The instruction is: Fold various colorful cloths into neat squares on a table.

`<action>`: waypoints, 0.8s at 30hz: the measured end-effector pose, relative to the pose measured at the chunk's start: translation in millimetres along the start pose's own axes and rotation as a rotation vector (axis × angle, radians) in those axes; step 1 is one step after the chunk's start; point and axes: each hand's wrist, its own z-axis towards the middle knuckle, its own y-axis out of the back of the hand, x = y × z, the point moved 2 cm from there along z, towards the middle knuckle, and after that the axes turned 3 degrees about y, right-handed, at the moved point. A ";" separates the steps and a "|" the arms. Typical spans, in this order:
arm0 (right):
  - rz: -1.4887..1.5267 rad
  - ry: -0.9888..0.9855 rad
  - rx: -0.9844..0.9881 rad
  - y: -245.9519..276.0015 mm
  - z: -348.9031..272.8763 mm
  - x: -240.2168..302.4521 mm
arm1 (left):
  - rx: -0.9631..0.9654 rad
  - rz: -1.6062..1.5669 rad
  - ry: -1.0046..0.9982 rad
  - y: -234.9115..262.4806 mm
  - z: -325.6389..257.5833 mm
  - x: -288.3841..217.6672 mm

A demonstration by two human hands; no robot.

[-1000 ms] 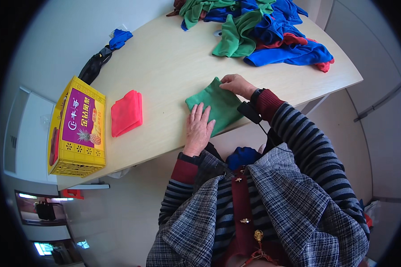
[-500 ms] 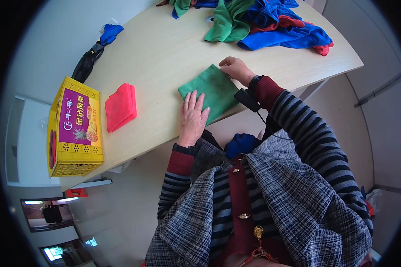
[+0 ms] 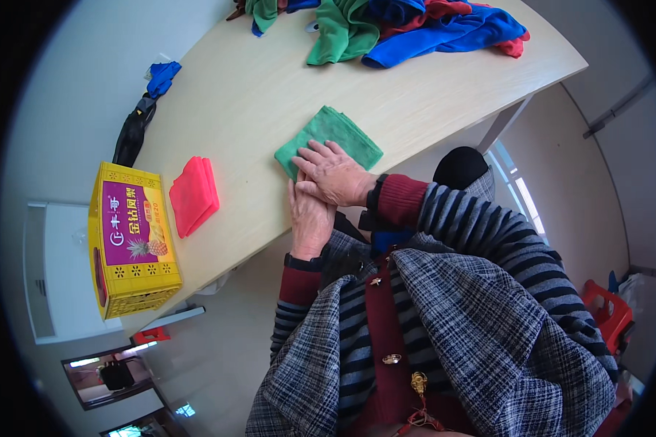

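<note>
A green cloth (image 3: 346, 137), folded into a compact square with layered edges, lies near the table's front edge. Across its lower left part my right hand (image 3: 334, 173) rests flat, fingers stretched toward the left. My left hand (image 3: 311, 218) is at the cloth's near corner, its fingertips partly hidden under the right hand; its visible fingers are straight. To the left, a folded red-pink cloth (image 3: 194, 197) sits on the table beside a yellow and purple box (image 3: 133, 237).
At the table's far side lies a loose heap of green, red and blue cloths (image 3: 444, 33). A black item with a blue cloth (image 3: 162, 79) lies along the left edge. A red plastic stool (image 3: 606, 315) stands on the floor at right.
The right hand has come from the cloth's far right corner down to the left hand. The green cloth is now folded smaller. The view has shifted slightly.
</note>
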 end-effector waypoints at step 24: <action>-0.162 0.008 -0.061 57.2 -38.7 1.3 | 0.020 0.120 -0.101 24.7 -26.9 8.0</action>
